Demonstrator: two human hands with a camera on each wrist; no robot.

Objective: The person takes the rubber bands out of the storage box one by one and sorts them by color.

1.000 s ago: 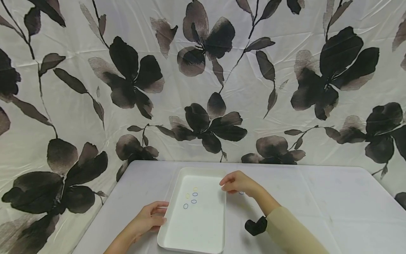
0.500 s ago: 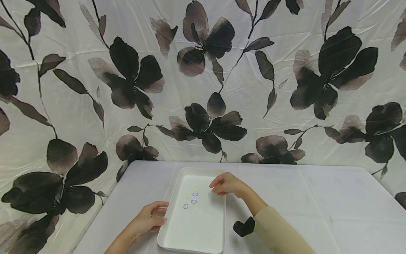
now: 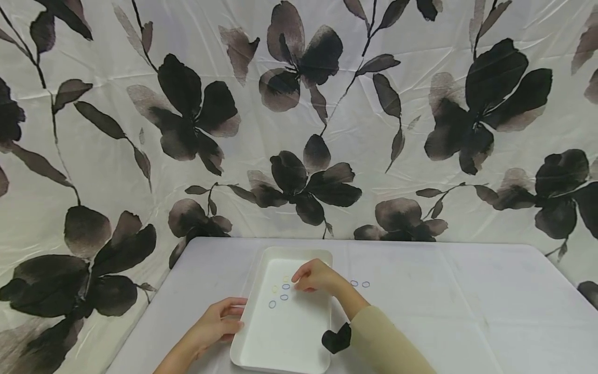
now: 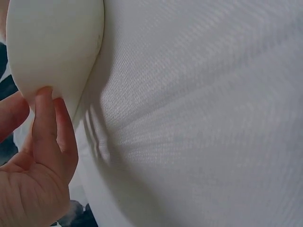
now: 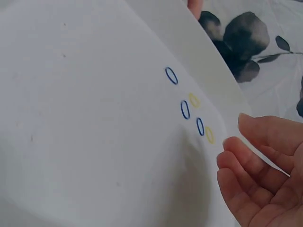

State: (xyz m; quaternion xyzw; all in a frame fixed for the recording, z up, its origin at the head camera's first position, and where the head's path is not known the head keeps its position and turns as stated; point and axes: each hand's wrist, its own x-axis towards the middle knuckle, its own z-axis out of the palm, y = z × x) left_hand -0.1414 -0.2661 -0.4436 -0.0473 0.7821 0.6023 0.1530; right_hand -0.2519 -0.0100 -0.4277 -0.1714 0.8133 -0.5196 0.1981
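A white tray [image 3: 289,337] lies on the grey table [image 3: 467,311], and several small blue and yellow rings [image 3: 283,297] sit in its far half. My left hand [image 3: 219,322] grips the tray's left rim; in the left wrist view its fingers [image 4: 47,127] curl on the tray's edge [image 4: 52,47]. My right hand [image 3: 314,275] hovers over the tray's far right part, just right of the rings. In the right wrist view its fingers [image 5: 255,175] are loosely curled beside the rings [image 5: 185,109], and I see nothing held in them.
Two more blue rings [image 3: 359,283] lie on the table just right of the tray. A black strap [image 3: 337,338] sits on my right wrist. A flowered sheet [image 3: 299,130] hangs behind the table's far edge.
My right hand has moved left, from the table beside the tray to above the tray's far part. The left hand and the tray have stayed put.
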